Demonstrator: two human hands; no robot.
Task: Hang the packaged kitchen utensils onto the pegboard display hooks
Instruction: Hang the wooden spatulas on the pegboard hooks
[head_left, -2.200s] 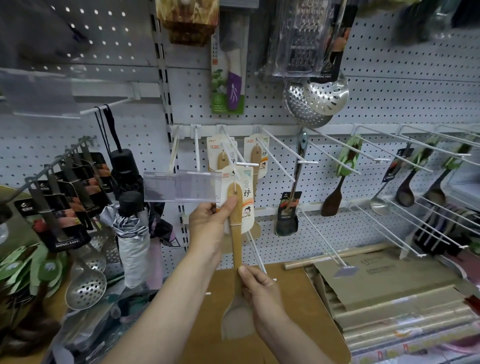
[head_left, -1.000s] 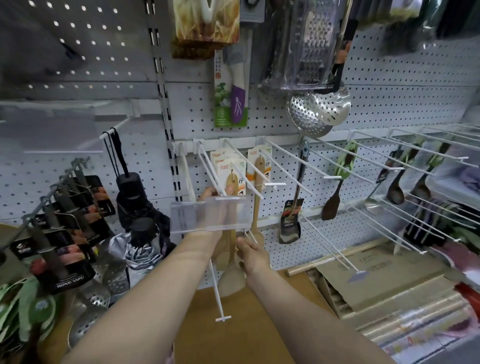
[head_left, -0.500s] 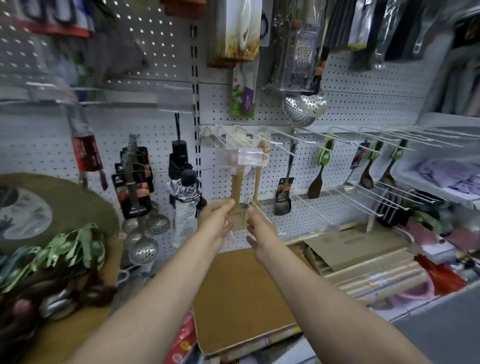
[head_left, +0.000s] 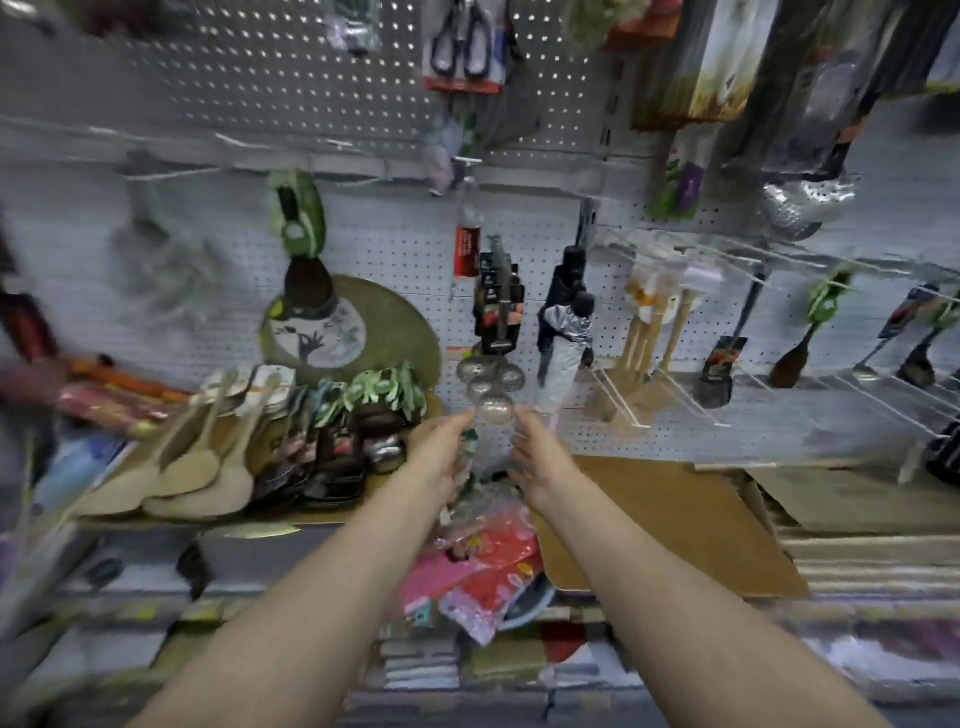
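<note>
With both my left hand (head_left: 441, 447) and right hand (head_left: 537, 449) loose-fingered and holding nothing just below the hanging strainer ladles (head_left: 488, 384), I judged it best to take one wooden spatula (head_left: 176, 467) from the pile left of them by its card.
</note>
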